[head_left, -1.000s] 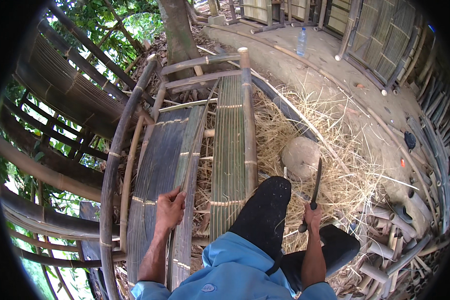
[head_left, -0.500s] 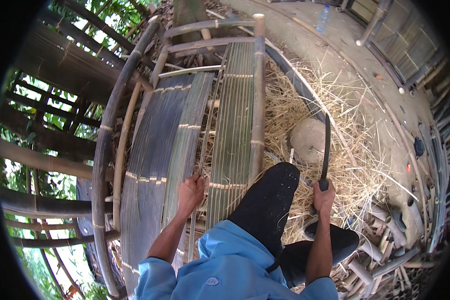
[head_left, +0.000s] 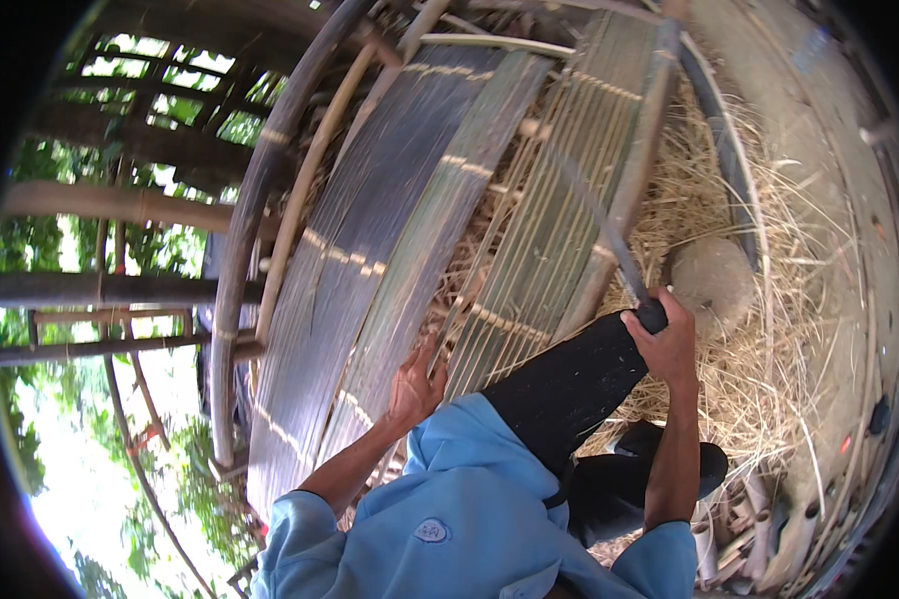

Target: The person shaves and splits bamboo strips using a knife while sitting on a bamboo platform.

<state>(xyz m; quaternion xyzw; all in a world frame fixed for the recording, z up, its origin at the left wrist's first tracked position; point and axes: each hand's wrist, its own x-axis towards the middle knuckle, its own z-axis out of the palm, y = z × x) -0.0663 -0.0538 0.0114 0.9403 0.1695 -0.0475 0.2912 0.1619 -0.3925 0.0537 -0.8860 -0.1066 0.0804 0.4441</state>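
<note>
My right hand (head_left: 667, 334) is wrapped round the dark handle of a long-bladed knife (head_left: 609, 235). Its blade points up and to the left over the right-hand panel of split bamboo strips (head_left: 529, 260), slightly smeared by motion. Beside the near end of the green bamboo panel (head_left: 425, 270), my left hand (head_left: 418, 387) has its fingers apart, with nothing visible in it. It is at the gap between the two panels, where thin loose strips lie. Pale joints cross the dark bamboo panel (head_left: 360, 210) further left.
Bamboo rails (head_left: 270, 150) frame the seat on the left, and a thick pole (head_left: 639, 170) edges it on the right. Straw-like shavings (head_left: 794, 349) surround a round wooden block (head_left: 714, 280) on the right. Cut bamboo pieces (head_left: 759, 529) lie at the lower right.
The knife has swung from upright on the right to slanting left over the strips. My left hand has loosened from a thin strip and its fingers have spread. The view has turned.
</note>
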